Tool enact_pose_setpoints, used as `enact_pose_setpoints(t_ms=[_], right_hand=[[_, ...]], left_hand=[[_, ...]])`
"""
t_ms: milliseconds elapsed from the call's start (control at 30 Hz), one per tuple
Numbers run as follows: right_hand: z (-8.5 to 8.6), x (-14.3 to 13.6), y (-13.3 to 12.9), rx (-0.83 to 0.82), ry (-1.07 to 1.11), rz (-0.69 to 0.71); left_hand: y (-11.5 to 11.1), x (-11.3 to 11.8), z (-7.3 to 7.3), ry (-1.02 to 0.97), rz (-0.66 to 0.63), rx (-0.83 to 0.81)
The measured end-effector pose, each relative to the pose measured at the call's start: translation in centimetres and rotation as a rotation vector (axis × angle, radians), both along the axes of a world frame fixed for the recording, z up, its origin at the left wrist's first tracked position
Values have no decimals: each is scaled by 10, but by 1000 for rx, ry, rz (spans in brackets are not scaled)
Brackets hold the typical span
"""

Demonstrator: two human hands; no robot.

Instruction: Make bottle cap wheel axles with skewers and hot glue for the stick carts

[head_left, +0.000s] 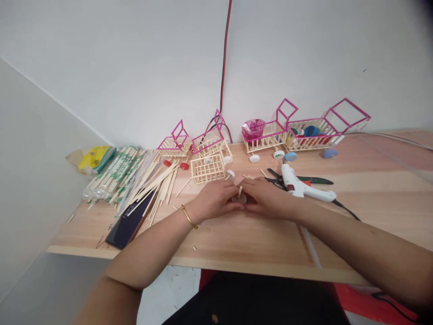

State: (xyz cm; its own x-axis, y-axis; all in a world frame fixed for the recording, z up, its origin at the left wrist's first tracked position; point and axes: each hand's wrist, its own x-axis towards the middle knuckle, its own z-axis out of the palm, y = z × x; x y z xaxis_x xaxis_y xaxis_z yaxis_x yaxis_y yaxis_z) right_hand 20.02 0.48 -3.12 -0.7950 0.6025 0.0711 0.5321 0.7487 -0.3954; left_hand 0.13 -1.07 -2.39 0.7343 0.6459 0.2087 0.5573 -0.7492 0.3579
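Near the middle of the wooden table (270, 253), my left hand (216, 198) and my right hand (267, 198) meet around a small white bottle cap (239, 198) with a short wooden stick (240, 190) standing up from it. Fingers of both hands are closed on the cap's sides, and they partly hide it. Just behind my left hand stands an unpainted stick cart frame (207, 170), tilted, with a white cap wheel (230, 174) at its right. A white glue gun (301, 184) lies to the right of my right hand, over dark-handled pliers (316, 180).
Several stick carts with purple rims (311, 135) line the wall, one beside a purple-stained cup (253, 129). Loose sticks (165, 185) lie over a dark phone (126, 225) at left, near bagged sticks (115, 174) and a yellow packet (96, 159). A cord trails from the glue gun.
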Motion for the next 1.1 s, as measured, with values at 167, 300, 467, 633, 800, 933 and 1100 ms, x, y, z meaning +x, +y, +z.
enact_pose_setpoints(t_ms=[167,300,467,633,800,933,1100], right_hand=[[1,0,0,-2,5,3],[1,0,0,-1,7,6],[1,0,0,3,13,6],[2,0,-1,3,12,0],[4,0,-1,-12,10,-1],[4,-1,-1,-14,6,-4],[2,0,-1,-7,7,-4]], left_hand=[[0,0,-1,8,4,9],[1,-1,-3,10,2,10],[1,-1,-3,5,-2,19],[1,-1,-2,19,2,10],[1,-1,-3,13,4,13],[1,-1,-3,13,4,8],[1,-1,-3,11,6,1]])
